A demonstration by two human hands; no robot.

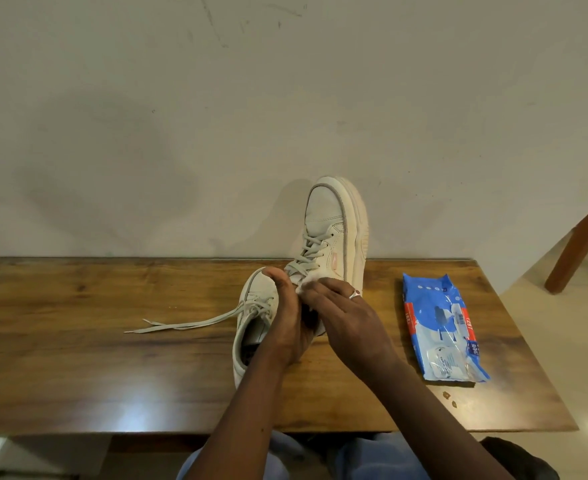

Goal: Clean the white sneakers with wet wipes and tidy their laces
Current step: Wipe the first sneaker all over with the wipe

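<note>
One white sneaker (330, 216) is raised off the wooden table (112, 358), its toe pointing up and away toward the wall. My left hand (285, 320) grips it at the rear, by the collar. My right hand (348, 317), with a ring on one finger, presses a crumpled white wet wipe (304, 284) against the sneaker's side near the lower eyelets. The second white sneaker (257, 289) lies on the table just left of my hands, and its loose laces (188, 323) trail out to the left. My hands hide the raised sneaker's heel.
A blue pack of wet wipes (438, 327) lies on the table's right side, its flap toward me. A slanted brown wooden leg (580, 244) stands beyond the table's right end. A plain wall rises directly behind the table.
</note>
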